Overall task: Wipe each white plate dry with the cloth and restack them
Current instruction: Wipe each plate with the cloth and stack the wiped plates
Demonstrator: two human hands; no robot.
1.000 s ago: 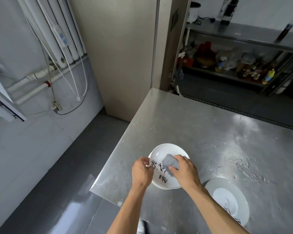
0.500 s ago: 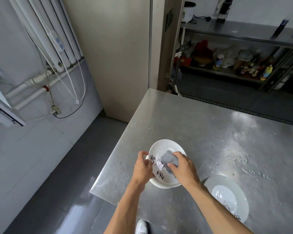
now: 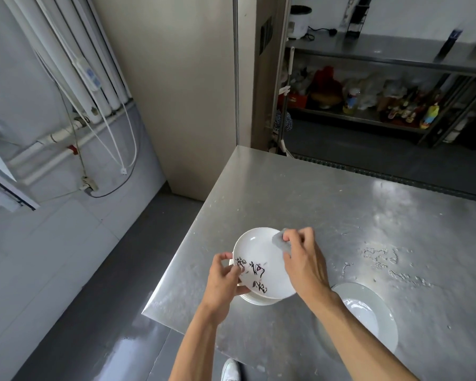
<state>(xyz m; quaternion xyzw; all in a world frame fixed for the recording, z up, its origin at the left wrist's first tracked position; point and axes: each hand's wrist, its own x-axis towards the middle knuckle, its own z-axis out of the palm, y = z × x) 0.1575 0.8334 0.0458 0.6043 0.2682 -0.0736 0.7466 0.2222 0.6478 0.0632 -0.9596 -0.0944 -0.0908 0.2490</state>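
Observation:
A white plate with black brush lettering (image 3: 259,254) is tilted up above a short stack of white plates (image 3: 256,300) near the steel table's front left corner. My left hand (image 3: 224,279) pinches the plate's near left rim. My right hand (image 3: 304,259) grips a small grey cloth (image 3: 279,240) and presses it on the plate's far right rim. A single white plate (image 3: 368,314) lies flat on the table to the right, partly behind my right forearm.
The steel table (image 3: 327,204) has water streaks at its right side (image 3: 379,257). Its left edge drops to a grey floor. Pipes and cables run along the left wall. A steel shelf with bottles (image 3: 396,105) stands behind the table. My shoe (image 3: 231,369) shows below.
The cloth in my right hand slid from the plate's middle to its far right rim. The plate has tipped up a little in my left hand.

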